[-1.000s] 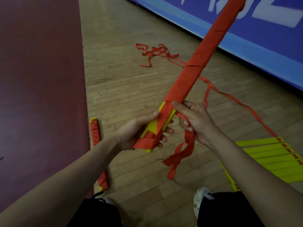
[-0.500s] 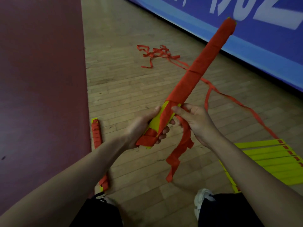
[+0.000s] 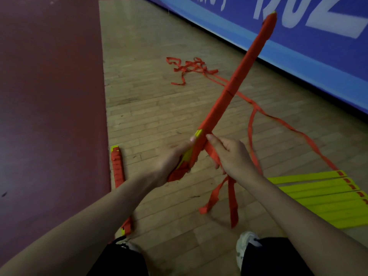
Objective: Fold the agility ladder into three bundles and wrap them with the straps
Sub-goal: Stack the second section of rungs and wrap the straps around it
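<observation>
Left hand (image 3: 171, 158) and right hand (image 3: 233, 156) are gripping the near end of the bundle (image 3: 235, 82), mid-air above the floor (image 3: 149, 108).
Left is clutching the base; right is pinching the strap (image 3: 213, 154) against it. Long axis is running up and away rightward, tip pointing at the blue banner (image 3: 318, 56). Tip is sitting lower than a second ago.

The left hand (image 3: 169, 162) and right hand (image 3: 233, 158) are bare, and so are both forearms as far up as they show. Black cloth (image 3: 272, 257) covers both legs. The right shoe (image 3: 246, 246) is white with dark marks. The left shoe (image 3: 128, 245), mostly hidden, looks pale too.
</observation>
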Demonstrator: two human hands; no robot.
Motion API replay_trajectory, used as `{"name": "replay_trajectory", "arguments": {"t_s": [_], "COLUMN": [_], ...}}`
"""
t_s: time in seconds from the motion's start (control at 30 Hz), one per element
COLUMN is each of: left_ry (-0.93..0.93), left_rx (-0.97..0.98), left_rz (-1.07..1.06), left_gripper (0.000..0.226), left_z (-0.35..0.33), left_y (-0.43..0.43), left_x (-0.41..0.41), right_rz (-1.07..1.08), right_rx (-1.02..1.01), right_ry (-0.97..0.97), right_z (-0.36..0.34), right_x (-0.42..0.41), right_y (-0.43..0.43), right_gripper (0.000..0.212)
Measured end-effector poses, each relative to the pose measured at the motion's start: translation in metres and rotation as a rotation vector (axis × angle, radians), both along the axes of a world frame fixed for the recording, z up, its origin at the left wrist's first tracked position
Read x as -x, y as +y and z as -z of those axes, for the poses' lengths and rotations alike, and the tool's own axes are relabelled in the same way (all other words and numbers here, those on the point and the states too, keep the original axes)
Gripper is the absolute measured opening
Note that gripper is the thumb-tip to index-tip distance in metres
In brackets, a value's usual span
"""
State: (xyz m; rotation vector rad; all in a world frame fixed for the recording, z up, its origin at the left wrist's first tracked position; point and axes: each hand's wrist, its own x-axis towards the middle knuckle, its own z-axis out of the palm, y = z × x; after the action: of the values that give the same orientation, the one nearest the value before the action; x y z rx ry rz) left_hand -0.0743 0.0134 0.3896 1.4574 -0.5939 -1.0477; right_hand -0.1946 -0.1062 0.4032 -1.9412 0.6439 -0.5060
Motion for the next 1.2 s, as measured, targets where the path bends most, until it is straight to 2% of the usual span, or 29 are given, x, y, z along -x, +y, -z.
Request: {"name": "replay_trajectory", "arguments": {"t_s": [0.1,0.23,0.3,0.4,0.53,0.6,0.67,0.73,0.8,0.83,0.87,0.93,1.07,1.13,1.2], "left_ry": [-0.147,-0.329,-0.299,-0.186,0.049,0.023,-0.084,-0.180,-0.270,-0.284,-0.232,0.040,0.614,0.692,0.619], "left_rx": [-0.011,-0.003,-0.019,-0.024,-0.010,-0.078,-0.159,-0.195,-0.162,-0.127,-0.094,-0.016,0.151,0.235,0.262], "left_rz": [-0.012,-0.008,0.024,0.154,0.263,0.290,0.330,0.283,0.140,0.040,-0.046,-0.149,-0.164,-0.149,-0.106], "left_gripper": [0.034,0.031,0.031,0.044,0.037,0.034,0.035,0.025,0.008,0.016,0.026,0.035,0.029,0.032,0.029], "left_z": [0.004,0.009,0.007,0.003,0.005,0.005,0.003,0.001,-0.002,-0.002,-0.003,-0.008,-0.019,-0.019,-0.018], "left_y": [-0.004,-0.011,-0.011,-0.006,0.004,0.010,0.017,0.022,0.022,0.020,0.019,0.017,0.012,0.009,0.005], "left_x": [0.009,0.014,0.008,-0.007,-0.020,-0.029,-0.038,-0.045,-0.048,-0.049,-0.049,-0.048,-0.039,-0.035,-0.029], "right_rz": [0.078,0.119,0.132,0.149,0.118,0.100,0.096,0.103,0.111,0.112,0.112,0.116,0.134,0.139,0.138], "right_rx": [-0.034,-0.086,-0.168,-0.287,-0.386,-0.400,-0.413,-0.391,-0.367,-0.360,-0.353,-0.336,-0.328,-0.323,-0.300], "right_ry": [0.017,-0.035,-0.056,-0.084,-0.088,-0.088,-0.095,-0.090,-0.082,-0.078,-0.077,-0.071,-0.058,-0.052,-0.043], "right_z": [0.001,0.002,0.004,0.007,0.008,0.009,0.010,0.008,0.007,0.008,0.009,0.012,0.016,0.016,0.018], "right_x": [-0.004,-0.009,-0.010,-0.013,-0.017,-0.018,-0.018,-0.017,-0.015,-0.014,-0.014,-0.014,-0.016,-0.017,-0.017], "right_y": [0.001,-0.002,-0.004,-0.010,-0.021,-0.023,-0.026,-0.029,-0.031,-0.032,-0.032,-0.032,-0.030,-0.029,-0.029], "right_gripper": [0.050,0.046,0.043,0.036,0.030,0.029,0.028,0.030,0.033,0.032,0.031,0.029,0.029,0.029,0.029]}}
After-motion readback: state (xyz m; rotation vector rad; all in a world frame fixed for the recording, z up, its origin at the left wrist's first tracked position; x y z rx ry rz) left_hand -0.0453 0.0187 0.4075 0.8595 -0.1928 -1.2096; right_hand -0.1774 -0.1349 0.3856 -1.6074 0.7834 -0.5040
